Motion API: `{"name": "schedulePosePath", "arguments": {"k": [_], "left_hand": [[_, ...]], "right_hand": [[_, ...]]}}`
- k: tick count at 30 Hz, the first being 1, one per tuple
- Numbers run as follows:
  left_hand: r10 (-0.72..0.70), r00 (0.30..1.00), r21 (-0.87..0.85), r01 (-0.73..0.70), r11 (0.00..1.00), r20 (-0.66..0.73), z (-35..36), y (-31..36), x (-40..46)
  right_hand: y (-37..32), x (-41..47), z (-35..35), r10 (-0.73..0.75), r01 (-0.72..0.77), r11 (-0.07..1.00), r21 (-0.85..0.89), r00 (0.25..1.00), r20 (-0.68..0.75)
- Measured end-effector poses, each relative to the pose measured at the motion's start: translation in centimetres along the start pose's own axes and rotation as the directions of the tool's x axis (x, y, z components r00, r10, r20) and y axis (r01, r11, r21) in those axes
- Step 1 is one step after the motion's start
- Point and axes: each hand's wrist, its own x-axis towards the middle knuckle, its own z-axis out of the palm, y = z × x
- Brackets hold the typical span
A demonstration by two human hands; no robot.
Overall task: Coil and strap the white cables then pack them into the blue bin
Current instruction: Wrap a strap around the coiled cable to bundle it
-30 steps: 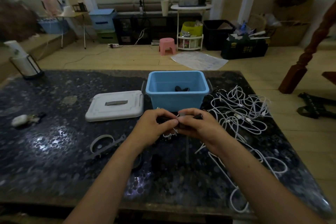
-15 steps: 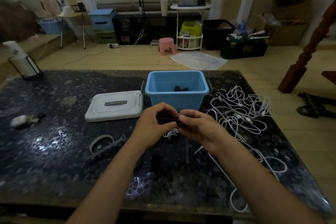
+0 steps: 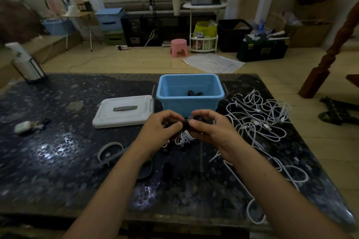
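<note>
Here we note both hands raised together just in front of the blue bin (image 3: pixel 189 101), above the dark speckled table (image 3: pixel 58 161). Our left hand (image 3: pixel 161 128) has its fingers curled round a small white coil (image 3: pixel 183 137), whose loops hang below the knuckles; our right hand (image 3: pixel 208 126) pinches a dark strap (image 3: pixel 187 123) at the top of that coil, thumb and forefinger closed on it. We judge the step to be strapping: one hand keeps the loops bunched so they cannot spring apart, while the other works the strap round the waist of the bundle. How far the strap is fastened we cannot tell, as the fingers hide it.

Holding the work close to the bin's near wall looks deliberate, since the drop into it will be short. The bin stands open, with something dark at its bottom; its white lid (image 3: pixel 124 110) lies flat just to its left, out of the way. The loose white cables (image 3: pixel 258 118) lie tangled on the table to the right of the bin, near our right hand, with one strand trailing toward the table's near edge. We judge most of the task to be undone.
</note>
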Motion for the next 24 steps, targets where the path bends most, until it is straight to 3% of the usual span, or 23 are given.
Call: {"name": "schedulePosePath", "arguments": {"k": [13,20,24], "left_hand": [[-0.099,0.985,0.211,0.067,0.975,0.144,0.2,-0.7,-1.2],[-0.125,0.985,0.207,0.099,0.973,0.116,-0.2,-1.3,-2.3],[-0.126,0.971,0.172,0.091,0.981,0.205,-0.9,-1.3,-3.1]], "right_hand": [[0.4,-1.0,0.8,0.06,-0.059,0.989,-0.135,0.998,0.001],[0.7,-1.9,2.1,0.049,-0.045,0.969,-0.241,0.999,0.01],[0.5,-2.7,2.7,0.06,-0.05,0.954,-0.295,0.998,0.024]]}}
